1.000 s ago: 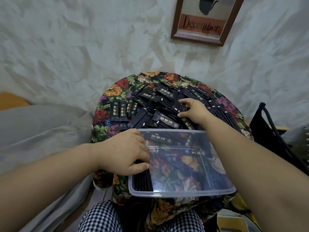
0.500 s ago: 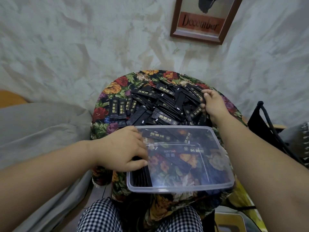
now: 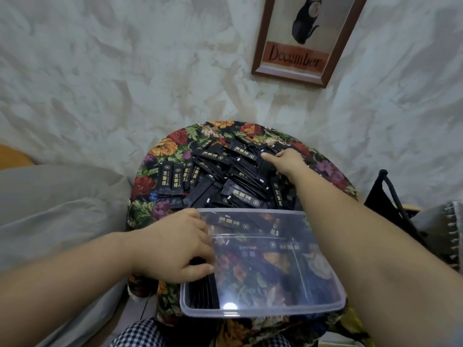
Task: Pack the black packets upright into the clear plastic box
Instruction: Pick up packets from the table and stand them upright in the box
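Barely begun: a short row of upright packets (image 3: 203, 290) stands at the clear plastic box (image 3: 263, 313)'s left end, steadied by the left hand (image 3: 175, 249)'s curled grip. Most black packets (image 3: 233, 176) lie heaped on the counter (image 3: 160, 151), where the right hand (image 3: 285, 161), fingers spread, reaches.

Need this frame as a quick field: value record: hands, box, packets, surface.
left hand: at the box's left end, fingers on the upright packets
right hand: reaching onto the loose pile, grip unclear
clear plastic box: near edge of the table, mostly unfilled
upright packets: short row at the left wall
loose pile: behind the box
floral tablecloth: covers the table
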